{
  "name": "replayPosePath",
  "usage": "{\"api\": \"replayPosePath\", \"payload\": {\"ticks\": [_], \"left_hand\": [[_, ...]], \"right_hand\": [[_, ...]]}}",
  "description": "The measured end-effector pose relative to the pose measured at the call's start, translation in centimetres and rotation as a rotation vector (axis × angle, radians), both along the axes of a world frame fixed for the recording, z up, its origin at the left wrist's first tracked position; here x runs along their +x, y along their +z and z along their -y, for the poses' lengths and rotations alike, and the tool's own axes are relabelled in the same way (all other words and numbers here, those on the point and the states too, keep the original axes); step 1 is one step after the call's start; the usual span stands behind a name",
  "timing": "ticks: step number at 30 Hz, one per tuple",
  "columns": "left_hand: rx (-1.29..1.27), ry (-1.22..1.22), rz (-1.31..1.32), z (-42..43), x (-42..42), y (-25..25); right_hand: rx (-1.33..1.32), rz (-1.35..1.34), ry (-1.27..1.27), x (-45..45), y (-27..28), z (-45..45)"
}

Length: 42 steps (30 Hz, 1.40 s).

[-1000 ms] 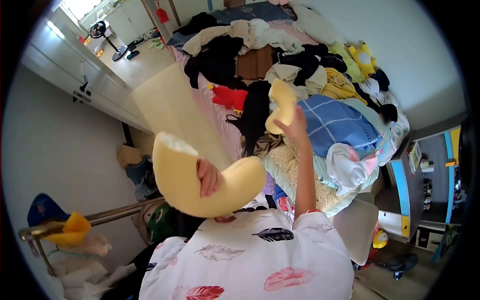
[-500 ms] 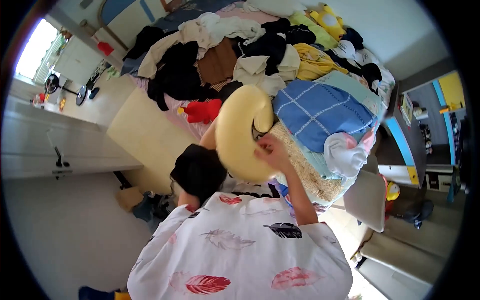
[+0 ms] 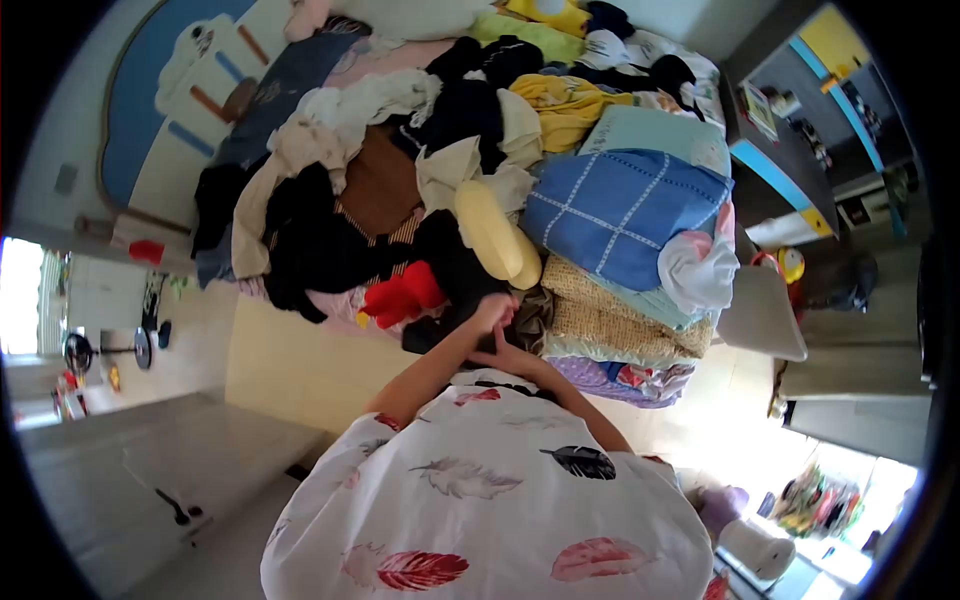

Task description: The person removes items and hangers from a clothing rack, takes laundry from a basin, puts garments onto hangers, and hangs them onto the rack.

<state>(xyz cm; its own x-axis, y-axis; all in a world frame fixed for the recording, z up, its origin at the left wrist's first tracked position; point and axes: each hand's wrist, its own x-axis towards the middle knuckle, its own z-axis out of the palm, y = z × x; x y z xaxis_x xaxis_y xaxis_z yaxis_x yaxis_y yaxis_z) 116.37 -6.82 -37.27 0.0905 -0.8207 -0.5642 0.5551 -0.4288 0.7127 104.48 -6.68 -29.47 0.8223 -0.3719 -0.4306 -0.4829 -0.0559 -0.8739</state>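
Both forearms [image 3: 430, 362] angle inward, left hand [image 3: 492, 311] meeting right hand [image 3: 512, 358].

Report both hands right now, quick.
Left hand: looks curled; whether it holds anything cannot be told.
Right hand: looks open, close against the left, nothing visibly held.

The yellow neck pillow [image 3: 482, 232] looked smooth and matt, the blue checked cushion [image 3: 610, 215] matt cloth, the beige blanket [image 3: 605, 315] rough and nubbly
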Motion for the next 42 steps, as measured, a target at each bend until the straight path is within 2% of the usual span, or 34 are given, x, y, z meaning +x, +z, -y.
{"api": "replayPosePath", "payload": {"ticks": [1, 3, 4, 5, 7, 8, 9, 10, 11, 12, 13, 14, 15, 16, 17, 18, 19, 20, 22, 25, 27, 29, 33, 42], "left_hand": [[-0.092, -0.378, 0.337, 0.0, 0.2, -1.3], [-0.01, -0.609, 0.248, 0.0, 2.2, -9.4], [-0.073, -0.326, 0.093, 0.1, 2.6, -4.2], [-0.13, -0.047, -0.063, 0.4, 3.4, 3.3], [-0.075, -0.12, 0.449, 3.3, 7.4, 6.7], [-0.168, 0.162, 0.402, 3.6, 7.9, 10.0], [-0.343, 0.188, 0.464, 4.1, 10.0, 9.5], [-0.396, 0.24, 0.501, 4.3, 10.2, 12.8], [-0.426, 0.243, 0.506, 5.0, 11.1, 13.0], [-0.414, 0.224, 0.554, 5.5, 11.3, 14.0], [-0.463, 0.277, 0.55, 6.2, 10.6, 14.5], [-0.446, 0.23, 0.528, 6.7, 10.3, 14.1], [-0.432, 0.186, 0.505, 7.2, 9.6, 13.7], [-0.286, 0.03, 0.566, 6.7, 8.1, 15.7], [-0.271, -0.212, 0.504, 7.6, 7.9, 14.3], [-0.275, -0.246, 0.461, 7.3, 5.6, 14.6], [-0.27, -0.282, 0.418, 6.4, 2.7, 14.9], [-0.279, -0.362, 0.375, 5.8, 0.1, 14.3], [-0.233, -0.656, 0.258, 4.4, -4.8, 13.6], [-0.386, -1.101, 0.269, 0.6, -12.0, 14.3], [-0.317, -1.279, 0.217, -2.0, -16.3, 14.6], [-0.264, -1.388, 0.127, -4.0, -19.5, 13.5], [-0.324, -1.665, 0.156, -6.9, -25.5, 13.6], [-0.345, -1.945, 0.189, -9.1, -36.0, 14.1]], "right_hand": [[0.029, 0.004, -0.017, 0.1, -0.3, 0.0], [-0.05, 0.014, -0.039, 0.6, -0.6, 1.1], [-0.135, 0.021, -0.029, 1.1, -0.6, 2.4], [-0.148, 0.026, -0.076, 1.9, 1.1, 3.6], [-0.292, 0.047, -0.489, 3.5, 6.0, 5.2], [-0.266, 0.09, -0.571, 4.2, 6.0, 7.3], [-0.341, 0.275, -0.716, 4.9, 7.8, 9.1], [-0.397, 0.44, -0.801, 5.4, 7.7, 11.1], [-0.451, 0.417, -0.779, 5.2, 9.6, 12.4], [-0.812, 0.325, -0.764, 5.2, 11.3, 12.6], [-0.913, 0.064, -0.703, 4.4, 14.4, 11.5], [-0.976, 0.26, -0.636, 3.4, 17.7, 10.7], [-0.805, 0.526, -0.459, 1.9, 21.4, 9.7], [-0.356, 0.759, -0.475, 0.8, 24.7, 6.9], [-0.123, 0.781, -0.373, -1.8, 30.4, 3.8], [-0.094, 1.178, -0.214, -3.2, 31.1, 2.0], [-0.077, 1.493, -0.156, -3.2, 30.9, 0.0], [-0.077, 1.574, -0.059, -4.5, 32.1, -1.8], [-0.141, 1.566, -0.004, -7.3, 34.0, -4.6], [-0.251, 1.524, -0.083, -11.5, 35.4, -7.9], [-0.321, 1.494, -0.153, -13.9, 35.7, -10.1], [-0.386, 1.468, -0.224, -16.2, 36.0, -12.0], [-0.534, 1.436, -0.352, -20.4, 36.3, -15.1], [-0.776, 1.372, -0.524, -28.7, 36.2, -18.8]]}}
